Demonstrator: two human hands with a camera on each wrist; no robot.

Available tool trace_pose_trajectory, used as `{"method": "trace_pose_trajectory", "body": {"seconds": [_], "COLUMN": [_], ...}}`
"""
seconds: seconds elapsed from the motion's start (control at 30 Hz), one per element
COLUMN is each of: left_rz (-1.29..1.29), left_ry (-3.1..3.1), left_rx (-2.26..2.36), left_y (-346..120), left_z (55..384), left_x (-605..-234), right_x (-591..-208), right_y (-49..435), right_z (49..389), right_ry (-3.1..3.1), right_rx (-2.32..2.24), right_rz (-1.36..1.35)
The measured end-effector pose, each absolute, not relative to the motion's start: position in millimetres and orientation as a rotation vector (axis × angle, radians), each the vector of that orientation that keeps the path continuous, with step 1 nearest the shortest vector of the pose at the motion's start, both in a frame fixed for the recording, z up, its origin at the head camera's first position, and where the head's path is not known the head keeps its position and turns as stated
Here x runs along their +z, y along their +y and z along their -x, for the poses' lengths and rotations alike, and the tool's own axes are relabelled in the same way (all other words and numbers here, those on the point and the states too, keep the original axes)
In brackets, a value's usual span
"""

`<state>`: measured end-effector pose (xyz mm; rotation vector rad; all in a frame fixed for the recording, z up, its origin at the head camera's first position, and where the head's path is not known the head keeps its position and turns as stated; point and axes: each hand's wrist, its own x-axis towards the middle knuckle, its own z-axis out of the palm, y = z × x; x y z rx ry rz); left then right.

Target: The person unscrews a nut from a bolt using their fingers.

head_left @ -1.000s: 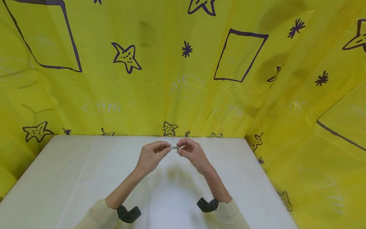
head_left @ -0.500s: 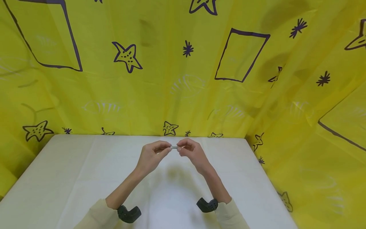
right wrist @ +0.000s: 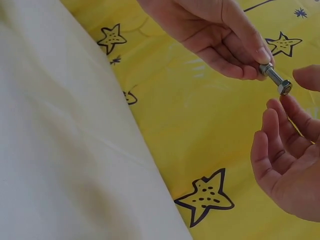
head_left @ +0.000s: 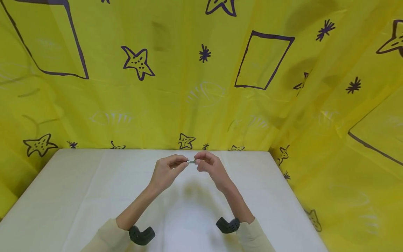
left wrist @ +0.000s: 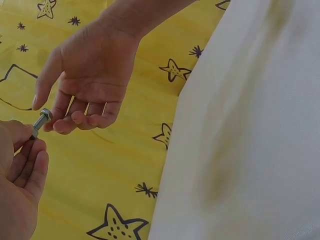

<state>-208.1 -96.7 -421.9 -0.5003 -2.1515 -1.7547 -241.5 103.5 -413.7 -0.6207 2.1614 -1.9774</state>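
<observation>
A small silvery bolt with threads along its shank is held up above the far part of the table. My left hand pinches one end of it between thumb and fingers, over a hexagonal piece. The other hexagonal end points toward my right hand. In the right wrist view, that hand's index finger is at or against this end, while its thumb stands apart from it. Its remaining fingers are loosely bent and hold nothing. I cannot tell which end is the bolt's head and which a nut.
Beneath the hands lies a white-covered table. A yellow curtain with dark starfish drawings hangs behind it and along its sides. Black curved devices sit at both wrists, by the pale sleeves.
My right thumb has drawn back from the bolt's end, and the right fingers have shifted slightly. The left hand has kept its pinch and stayed in place.
</observation>
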Motion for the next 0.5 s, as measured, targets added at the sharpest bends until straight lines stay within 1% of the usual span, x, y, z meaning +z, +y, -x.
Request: {"method": "trace_pose_trajectory", "body": {"seconds": [0.17,0.5], "left_rz": [0.507,0.502], "left_ry": [-2.151,-2.15], "left_rx": [-1.747,-1.749], "left_y": [-96.3,-96.2], "left_z": [209.0,207.2], "left_x": [-422.8,-421.9], "right_x": [-412.4,-413.6], "right_y": [103.4,103.8], "right_z": [242.1,241.9], "right_ry": [2.197,2.16], "right_rx": [-1.938,-1.981], "right_rz": [0.591,0.73]}}
